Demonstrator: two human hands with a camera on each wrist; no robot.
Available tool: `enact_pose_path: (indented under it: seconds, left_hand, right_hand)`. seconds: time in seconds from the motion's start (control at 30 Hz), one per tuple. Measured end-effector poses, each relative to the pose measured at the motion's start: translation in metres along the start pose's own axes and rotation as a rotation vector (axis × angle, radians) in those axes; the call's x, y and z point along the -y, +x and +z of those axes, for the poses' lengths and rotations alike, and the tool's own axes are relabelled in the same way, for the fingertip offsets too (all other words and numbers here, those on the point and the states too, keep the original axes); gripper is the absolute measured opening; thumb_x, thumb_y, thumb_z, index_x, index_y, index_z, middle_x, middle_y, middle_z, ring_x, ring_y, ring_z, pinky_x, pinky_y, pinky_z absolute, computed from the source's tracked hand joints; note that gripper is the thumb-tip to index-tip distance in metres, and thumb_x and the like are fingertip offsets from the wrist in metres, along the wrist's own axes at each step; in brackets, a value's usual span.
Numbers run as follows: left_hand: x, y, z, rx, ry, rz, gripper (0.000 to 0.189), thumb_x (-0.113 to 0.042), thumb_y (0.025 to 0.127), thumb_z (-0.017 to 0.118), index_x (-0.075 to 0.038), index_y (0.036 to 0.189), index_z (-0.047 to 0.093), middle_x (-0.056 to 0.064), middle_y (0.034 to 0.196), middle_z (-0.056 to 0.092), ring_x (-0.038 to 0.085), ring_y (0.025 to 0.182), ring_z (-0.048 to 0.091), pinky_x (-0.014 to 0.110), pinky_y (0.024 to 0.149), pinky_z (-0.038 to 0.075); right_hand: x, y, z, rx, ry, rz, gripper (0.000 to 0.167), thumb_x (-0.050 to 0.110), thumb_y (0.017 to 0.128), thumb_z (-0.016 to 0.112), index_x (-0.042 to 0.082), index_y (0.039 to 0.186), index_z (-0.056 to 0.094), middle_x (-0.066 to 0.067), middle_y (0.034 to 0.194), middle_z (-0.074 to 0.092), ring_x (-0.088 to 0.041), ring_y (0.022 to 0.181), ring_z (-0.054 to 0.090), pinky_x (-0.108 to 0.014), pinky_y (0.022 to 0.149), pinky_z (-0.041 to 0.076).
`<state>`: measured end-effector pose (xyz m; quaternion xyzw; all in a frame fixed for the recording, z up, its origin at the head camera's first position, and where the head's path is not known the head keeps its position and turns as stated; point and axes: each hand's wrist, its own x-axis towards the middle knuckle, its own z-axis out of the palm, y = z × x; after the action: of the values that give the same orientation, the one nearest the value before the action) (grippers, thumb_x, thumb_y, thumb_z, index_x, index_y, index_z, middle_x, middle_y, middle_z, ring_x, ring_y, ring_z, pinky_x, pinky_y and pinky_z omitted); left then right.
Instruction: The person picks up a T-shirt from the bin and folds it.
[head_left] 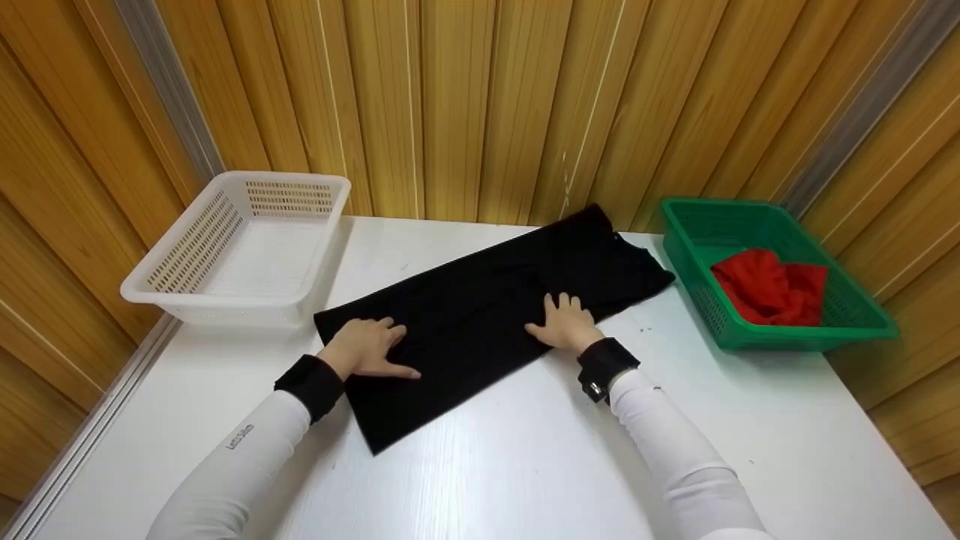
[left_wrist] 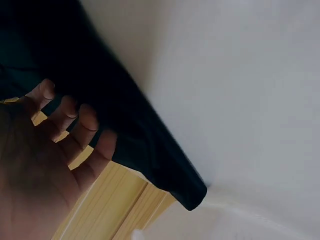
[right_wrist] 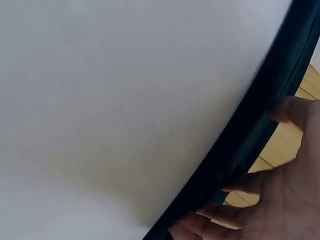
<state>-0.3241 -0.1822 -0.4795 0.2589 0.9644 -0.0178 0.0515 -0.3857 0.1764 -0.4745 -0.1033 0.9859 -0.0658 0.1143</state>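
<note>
A black garment (head_left: pixel 465 315), folded into a long strip, lies slantwise on the white table. Its wide straight end points to the lower left, and a narrower end with a notched outline reaches the upper right. My left hand (head_left: pixel 365 347) rests on the cloth near the wide end, thumb spread away from the fingers. Close to the lower edge, past the middle, my right hand (head_left: pixel 564 324) touches the fabric with its fingers spread. In the left wrist view the left fingers (left_wrist: pixel 85 120) are lightly bent over the dark cloth. Neither hand pinches it.
A white plastic basket (head_left: pixel 225 300) stands at the back left. On the right a green basket (head_left: pixel 817 339) holds a crumpled red cloth (head_left: pixel 772 289). Wood-patterned panels (head_left: pixel 450 112) wall the table at the back and sides.
</note>
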Motion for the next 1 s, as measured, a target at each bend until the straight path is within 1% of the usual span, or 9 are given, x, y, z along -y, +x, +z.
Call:
enact_pose_path:
  seconds: [0.2,0.37,0.47,0.53,0.6,0.67,0.77,0.9,1.0]
  left_hand:
    - [-0.031,0.000,0.001,0.021,-0.013,0.041,0.068,-0.084,0.078,0.061,-0.015,0.081,0.058,-0.001,0.070,0.057,0.020,0.071,0.064,0.040,0.072,0.059]
    - [-0.067,-0.003,-0.005,0.063,-0.055,0.151,0.059,-0.077,0.081,0.065,-0.019,0.074,0.055,-0.008,0.060,0.049,0.010,0.055,0.048,0.029,0.058,0.050]
    - [-0.068,0.004,-0.007,-0.004,-0.059,0.274,0.053,-0.072,0.083,0.069,-0.020,0.087,0.061,-0.006,0.078,0.062,0.013,0.071,0.057,0.030,0.068,0.051]
    - [-0.060,0.011,-0.005,-0.074,-0.061,0.344,0.057,-0.071,0.081,0.071,-0.022,0.110,0.066,0.000,0.106,0.069,0.020,0.098,0.065,0.035,0.090,0.054]
    - [-0.050,0.017,0.000,-0.107,-0.062,0.367,0.078,-0.073,0.079,0.072,-0.023,0.138,0.058,0.007,0.141,0.059,0.030,0.132,0.055,0.048,0.115,0.043]
    - [-0.043,0.020,0.006,-0.058,-0.091,0.345,0.097,-0.075,0.079,0.070,-0.028,0.157,0.040,0.011,0.166,0.035,0.038,0.155,0.032,0.059,0.127,0.024]
    - [-0.041,0.021,0.014,0.032,-0.143,0.296,0.106,-0.075,0.081,0.068,-0.033,0.165,0.020,0.011,0.175,0.009,0.043,0.162,0.007,0.067,0.128,0.009]
    - [-0.057,0.014,0.016,0.081,-0.152,0.199,0.106,-0.077,0.083,0.064,-0.035,0.165,0.012,0.010,0.176,0.002,0.041,0.162,0.001,0.068,0.128,0.006]
    - [-0.083,0.005,0.015,0.101,-0.108,0.087,0.105,-0.082,0.083,0.058,-0.038,0.165,0.010,0.007,0.176,0.002,0.039,0.163,0.003,0.068,0.128,0.009]
  right_hand:
    - [-0.018,0.010,0.001,0.028,0.062,-0.084,0.081,0.048,0.104,0.050,-0.001,0.162,0.021,-0.034,0.166,0.017,-0.054,0.154,0.021,-0.063,0.123,0.030]
    - [-0.034,0.020,-0.011,0.068,0.014,-0.104,0.077,0.047,0.103,0.051,0.007,0.163,0.024,-0.028,0.167,0.023,-0.052,0.155,0.021,-0.065,0.125,0.023]
    - [-0.028,0.021,-0.022,0.033,-0.023,-0.047,0.078,0.051,0.101,0.051,0.007,0.162,0.029,-0.028,0.165,0.030,-0.052,0.152,0.025,-0.068,0.123,0.024]
    - [-0.019,0.021,-0.023,-0.015,0.008,0.002,0.083,0.058,0.099,0.052,0.008,0.162,0.028,-0.030,0.163,0.032,-0.054,0.150,0.027,-0.070,0.120,0.027]
    - [-0.009,0.020,-0.020,-0.040,0.079,0.043,0.092,0.066,0.097,0.050,0.009,0.164,0.022,-0.033,0.164,0.027,-0.058,0.149,0.025,-0.073,0.118,0.028]
    - [0.001,0.020,-0.014,-0.014,0.156,0.077,0.099,0.072,0.095,0.048,0.013,0.166,0.013,-0.035,0.167,0.015,-0.063,0.150,0.018,-0.076,0.117,0.026]
    - [0.011,0.021,-0.008,0.065,0.204,0.119,0.106,0.077,0.093,0.047,0.016,0.166,0.002,-0.037,0.168,-0.003,-0.069,0.150,0.002,-0.082,0.117,0.017]
    - [0.017,0.026,-0.003,0.132,0.178,0.124,0.109,0.079,0.091,0.048,0.017,0.166,-0.002,-0.033,0.168,-0.015,-0.068,0.150,-0.010,-0.082,0.118,0.005]
    - [0.015,0.034,0.000,0.156,0.125,0.060,0.109,0.080,0.090,0.047,0.019,0.167,-0.002,-0.027,0.170,-0.016,-0.064,0.152,-0.010,-0.079,0.121,0.002]
